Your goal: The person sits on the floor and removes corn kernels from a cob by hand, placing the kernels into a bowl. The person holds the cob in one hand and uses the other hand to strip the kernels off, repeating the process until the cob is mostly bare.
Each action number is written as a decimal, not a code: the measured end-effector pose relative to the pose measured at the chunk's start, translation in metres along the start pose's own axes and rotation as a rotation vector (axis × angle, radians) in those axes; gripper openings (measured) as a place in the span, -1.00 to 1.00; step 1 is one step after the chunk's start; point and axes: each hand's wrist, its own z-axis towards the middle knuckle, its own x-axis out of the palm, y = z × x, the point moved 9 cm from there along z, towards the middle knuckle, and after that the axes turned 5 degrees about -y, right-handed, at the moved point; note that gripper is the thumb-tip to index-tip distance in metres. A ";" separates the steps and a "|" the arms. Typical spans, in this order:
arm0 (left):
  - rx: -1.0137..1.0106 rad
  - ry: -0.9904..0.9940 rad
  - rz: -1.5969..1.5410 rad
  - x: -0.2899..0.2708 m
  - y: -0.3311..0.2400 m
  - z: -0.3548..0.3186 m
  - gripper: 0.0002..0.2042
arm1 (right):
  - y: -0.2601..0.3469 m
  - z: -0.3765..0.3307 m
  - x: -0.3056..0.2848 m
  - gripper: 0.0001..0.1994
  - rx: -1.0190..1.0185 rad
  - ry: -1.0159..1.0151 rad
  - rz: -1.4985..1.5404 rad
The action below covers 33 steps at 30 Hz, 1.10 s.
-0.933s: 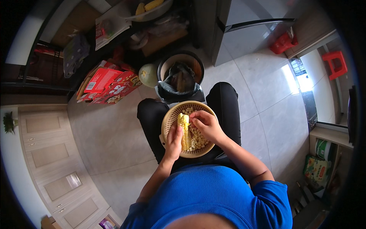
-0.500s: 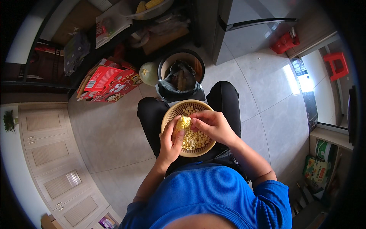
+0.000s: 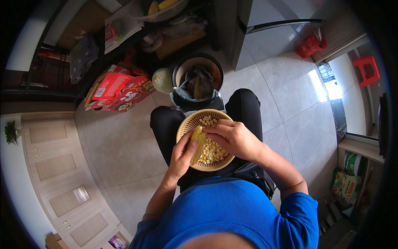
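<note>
A tan plastic basket (image 3: 182, 124) rests on my lap, between my thighs, with many loose yellow corn kernels (image 3: 212, 151) inside. Over it my left hand (image 3: 181, 154) is wrapped round a corn cob (image 3: 199, 146), held at a slant. Part of the cob is bare, and yellow kernels remain near its upper end. My right hand (image 3: 229, 136) is closed, its thumb and fingertips pressed at the cob's upper right side. Whether a loose kernel sits between those fingertips is hidden.
Just beyond my knees stands a bin (image 3: 219, 68) lined with a dark bag. Left of it are a pale green melon (image 3: 162, 80) and red cartons (image 3: 120, 89). A shelf holds a bowl (image 3: 176, 12) with corn. A grey refrigerator (image 3: 273, 45) stands at the far right.
The cob has been turned in my left hand, so its bare long side now shows. My right hand has shifted slightly and its fingers curl more against the cob.
</note>
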 end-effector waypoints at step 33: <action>0.022 -0.013 -0.134 0.003 -0.032 -0.003 -0.60 | -0.018 0.003 0.009 -0.84 0.463 0.021 0.639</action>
